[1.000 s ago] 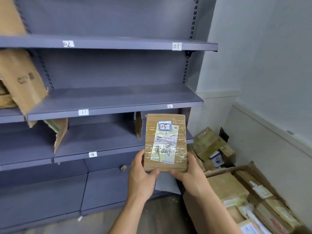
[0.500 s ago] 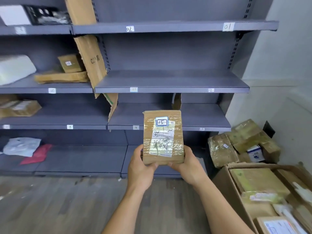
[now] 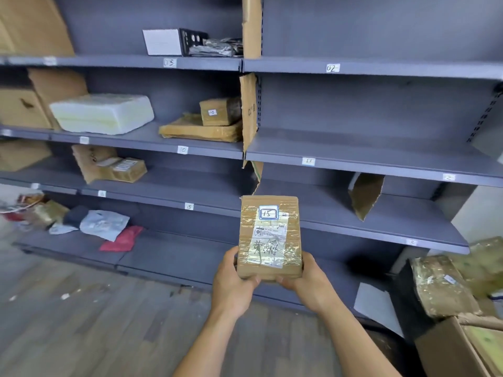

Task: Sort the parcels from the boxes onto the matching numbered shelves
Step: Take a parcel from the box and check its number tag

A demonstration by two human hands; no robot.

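Grey steel shelving (image 3: 381,110) fills the wall behind the parcel (image 3: 269,240), and its front edges carry small numbered tags. The shelf (image 3: 177,187) tagged 15 runs up and to the left of the parcel, with most of its surface bare. An open cardboard box (image 3: 446,349) of unsorted goods sits low to the right of the parcel. The parcel itself, brown card under glossy tape, stands upright in mid-air in front of the shelving and touches no shelf. The left hand (image 3: 231,284) and right hand (image 3: 310,284) each curl round a lower corner of the parcel, thumbs on its front face. Near the parcel's top a handwritten sticker (image 3: 268,213) reads 15, and the matching shelf tag (image 3: 189,206) lies to the left of it, slightly higher. The step in hand looks like matching number to shelf. Next, I judge, the parcel must be carried left and up, then set flat on that shelf, clear of the cardboard divider (image 3: 249,112) just above the parcel.
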